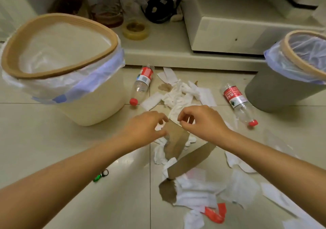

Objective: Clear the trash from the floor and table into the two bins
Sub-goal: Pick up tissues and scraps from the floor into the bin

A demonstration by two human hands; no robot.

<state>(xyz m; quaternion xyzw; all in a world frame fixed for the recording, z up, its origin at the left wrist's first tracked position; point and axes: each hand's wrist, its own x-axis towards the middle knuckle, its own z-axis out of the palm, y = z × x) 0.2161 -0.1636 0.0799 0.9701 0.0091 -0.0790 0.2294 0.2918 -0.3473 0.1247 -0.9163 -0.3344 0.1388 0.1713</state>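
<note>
Above a tiled floor [53,149] strewn with litter, two bare hands meet over a piece of brown cardboard [176,140]. The left hand [144,128] has its fingers curled, fingertips at the cardboard's upper left edge; whether they actually pinch it cannot be told. The right hand [202,121] curls its thumb and forefinger at the cardboard's top right corner, seemingly pinching it, though the contact is partly hidden. Both forearms reach in from the bottom corners.

Beneath and around the cardboard lie crumpled white tissues [178,96] and flat paper scraps [241,190]. A second cardboard strip [192,160] slants just below the right wrist, and a torn brown piece [166,191] lies nearer the viewer. A red wrapper [215,213] sits among the paper at the bottom.

Two clear plastic bottles with red labels and red caps lie on their sides: one bottle [142,84] just right of the cream bin, another bottle [237,101] just left of the grey bin.

The cream bin [91,105] stands at left, lined with a white bag under a tan rim. The grey bin [271,91] stands at right, also bag-lined.

A small green object [100,175] lies on the floor near the left forearm. Behind, a low white shelf [167,52] holds a tape roll [135,31] and coiled black cable [158,9].
</note>
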